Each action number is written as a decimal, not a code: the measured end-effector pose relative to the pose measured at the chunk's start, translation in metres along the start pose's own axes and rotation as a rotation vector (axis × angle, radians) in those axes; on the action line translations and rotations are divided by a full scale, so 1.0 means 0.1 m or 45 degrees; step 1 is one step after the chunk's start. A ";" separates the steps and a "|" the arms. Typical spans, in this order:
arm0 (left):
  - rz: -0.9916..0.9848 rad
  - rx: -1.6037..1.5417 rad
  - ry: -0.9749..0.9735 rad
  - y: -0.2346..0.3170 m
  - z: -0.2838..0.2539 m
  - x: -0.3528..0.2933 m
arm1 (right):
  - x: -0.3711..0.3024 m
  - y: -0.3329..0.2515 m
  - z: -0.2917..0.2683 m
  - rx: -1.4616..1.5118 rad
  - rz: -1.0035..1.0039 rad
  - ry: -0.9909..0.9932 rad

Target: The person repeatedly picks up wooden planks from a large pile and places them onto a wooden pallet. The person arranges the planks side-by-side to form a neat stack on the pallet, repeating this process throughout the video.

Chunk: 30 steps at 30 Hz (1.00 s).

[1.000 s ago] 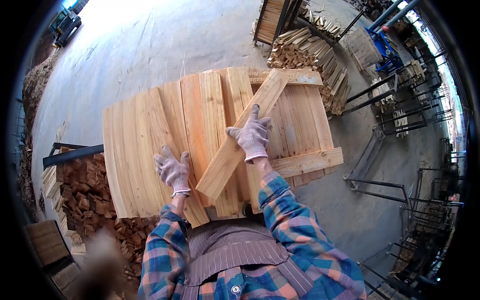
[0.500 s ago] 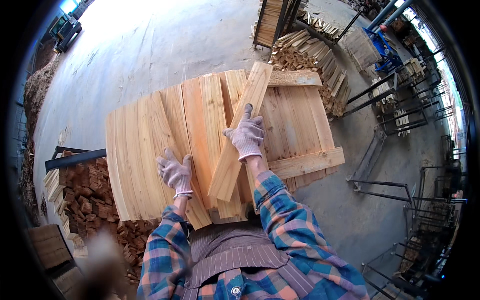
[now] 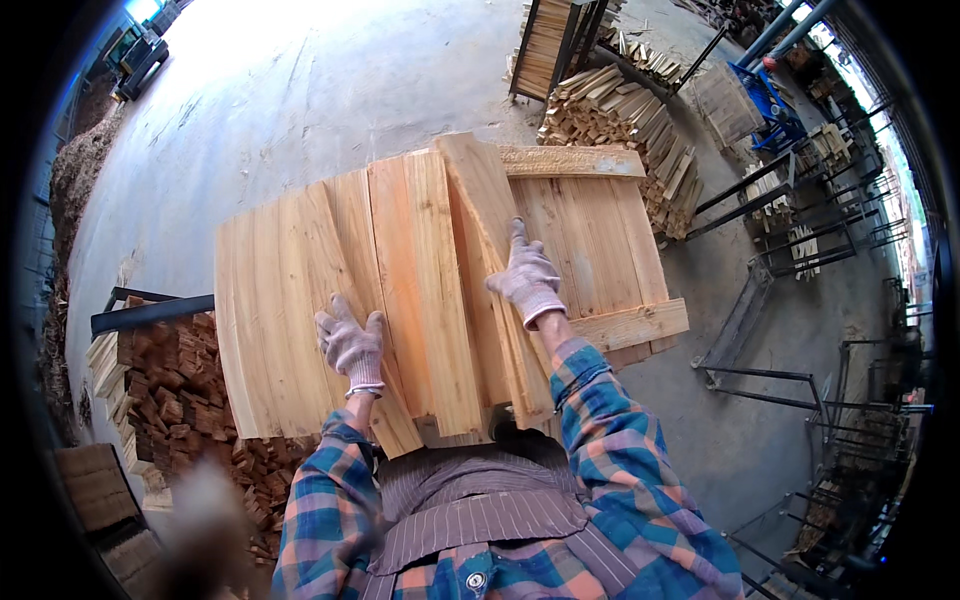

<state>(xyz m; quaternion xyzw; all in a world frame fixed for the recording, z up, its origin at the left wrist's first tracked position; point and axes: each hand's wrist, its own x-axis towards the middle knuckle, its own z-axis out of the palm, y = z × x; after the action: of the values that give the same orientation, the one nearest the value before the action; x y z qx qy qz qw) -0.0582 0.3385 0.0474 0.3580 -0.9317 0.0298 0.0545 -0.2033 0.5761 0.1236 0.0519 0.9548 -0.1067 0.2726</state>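
My left hand (image 3: pixel 352 342), in a pale knitted glove, lies on the light wooden boards (image 3: pixel 283 300) at the left of the stack, thumb apart from the bent fingers. A narrow slanting board (image 3: pixel 368 290) runs beneath that hand. Right of the middle, my right hand (image 3: pixel 527 275), gloved alike, holds a loose wooden plank (image 3: pixel 478 185), its index finger stretched along the face. This plank leans with its far end toward the left. Beside it, an orange-tinted board (image 3: pixel 397 270) and a paler board (image 3: pixel 435 300) lie side by side. The fingertips under the right palm are hidden.
Two crosspieces, one far (image 3: pixel 575 161) and one near (image 3: pixel 630 325), lie across the boards at the right. A pile of wood offcuts (image 3: pixel 190 390) fills a black-framed rack (image 3: pixel 155 315) at left. Stacked slats (image 3: pixel 630 125) and metal frames (image 3: pixel 770 375) stand to the right.
My right hand has moved right with the plank, whose slant has reversed: its far end went left and its near end right. My left hand has stayed in place.
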 end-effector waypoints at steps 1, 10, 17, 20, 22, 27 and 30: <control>0.003 -0.012 -0.018 0.00 -0.02 0.00 | 0.05 0.08 -0.06 0.020 0.046 -0.004; 0.001 -0.085 -0.145 0.02 -0.06 0.01 | 0.45 0.63 -0.31 -0.214 0.145 0.269; -0.036 -0.072 -0.179 0.07 -0.11 0.03 | 0.49 0.59 -0.36 -0.158 0.204 0.167; -0.028 -0.094 -0.168 0.03 -0.06 0.02 | 0.40 0.53 -0.28 0.089 0.129 0.050; -0.025 -0.106 -0.166 0.03 -0.06 0.04 | 0.34 0.54 -0.15 0.377 0.051 -0.038; -0.026 -0.140 -0.196 0.08 -0.21 0.04 | 0.48 0.95 0.09 0.919 -0.083 -0.047; -0.046 -0.099 -0.156 0.00 -0.11 0.05 | 0.42 1.05 -0.30 0.580 0.026 0.087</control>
<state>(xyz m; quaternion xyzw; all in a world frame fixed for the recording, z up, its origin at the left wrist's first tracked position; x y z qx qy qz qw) -0.0612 0.3366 0.0591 0.3734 -0.9271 -0.0294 0.0118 -0.2376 0.6865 0.1073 0.1254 0.9141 -0.3149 0.2226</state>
